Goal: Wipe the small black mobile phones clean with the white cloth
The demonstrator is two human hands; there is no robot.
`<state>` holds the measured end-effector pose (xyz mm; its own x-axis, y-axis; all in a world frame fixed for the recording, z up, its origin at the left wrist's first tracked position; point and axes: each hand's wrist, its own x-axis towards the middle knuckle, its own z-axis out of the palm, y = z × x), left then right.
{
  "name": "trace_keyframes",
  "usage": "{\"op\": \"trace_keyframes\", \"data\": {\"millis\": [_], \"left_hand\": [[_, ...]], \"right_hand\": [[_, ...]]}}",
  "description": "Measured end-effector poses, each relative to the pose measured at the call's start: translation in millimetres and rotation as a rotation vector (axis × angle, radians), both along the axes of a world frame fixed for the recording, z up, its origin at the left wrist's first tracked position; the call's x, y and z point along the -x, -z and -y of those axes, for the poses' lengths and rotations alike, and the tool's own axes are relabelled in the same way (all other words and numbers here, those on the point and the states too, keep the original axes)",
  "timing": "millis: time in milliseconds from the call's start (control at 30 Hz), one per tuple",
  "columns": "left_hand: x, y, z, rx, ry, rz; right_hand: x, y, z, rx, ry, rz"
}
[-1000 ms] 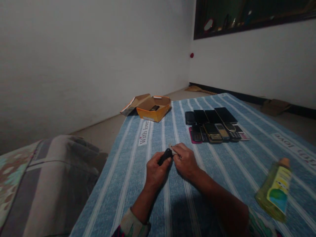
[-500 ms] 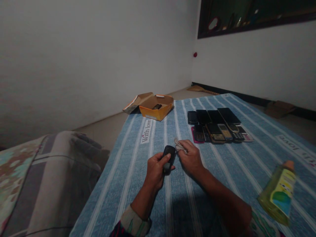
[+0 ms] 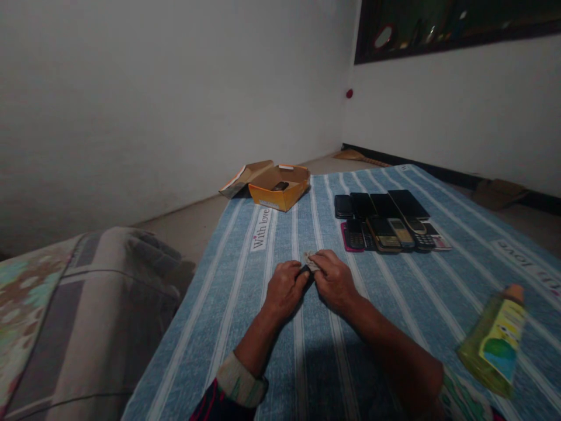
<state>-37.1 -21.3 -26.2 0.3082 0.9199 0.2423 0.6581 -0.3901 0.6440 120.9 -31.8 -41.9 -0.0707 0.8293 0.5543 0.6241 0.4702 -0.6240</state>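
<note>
Dim corner of a room, pale walls, with a blue striped cloth covering the work surface. Over on the far left was some furniture under a grey cover, then an open orange box with a dark phone lying inside. Next came the left hand, fingers curled tight around a small dark device, mostly hidden, probably another phone. It was up between the two hands, in the middle of the cloth. A pale rag sat against its far end, pinched in the fingers of the right hand. My worry there: rub too hard with so little of that thing gripped and it could pop loose and drop. Past that were two rows of phones, packed really close, so a careless reach might shove several at once. Far right, a yellow-green bottle stood or lay (couldn't tell which) near the right sleeve; honestly, one outward swing of that elbow could bump it, and a loose cap would mean a leak.
</note>
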Motion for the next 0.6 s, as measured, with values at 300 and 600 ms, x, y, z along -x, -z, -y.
{"op": "trace_keyframes", "data": {"millis": [300, 600], "left_hand": [[10, -1.1, 11, -0.046, -0.084, -0.081], [23, -3.3, 33, -0.01, -0.169, -0.168]], "right_hand": [[1, 4.1, 4, 0.04, 0.006, 0.172], [11, 1.6, 8, -0.072, -0.026, 0.37]]}}
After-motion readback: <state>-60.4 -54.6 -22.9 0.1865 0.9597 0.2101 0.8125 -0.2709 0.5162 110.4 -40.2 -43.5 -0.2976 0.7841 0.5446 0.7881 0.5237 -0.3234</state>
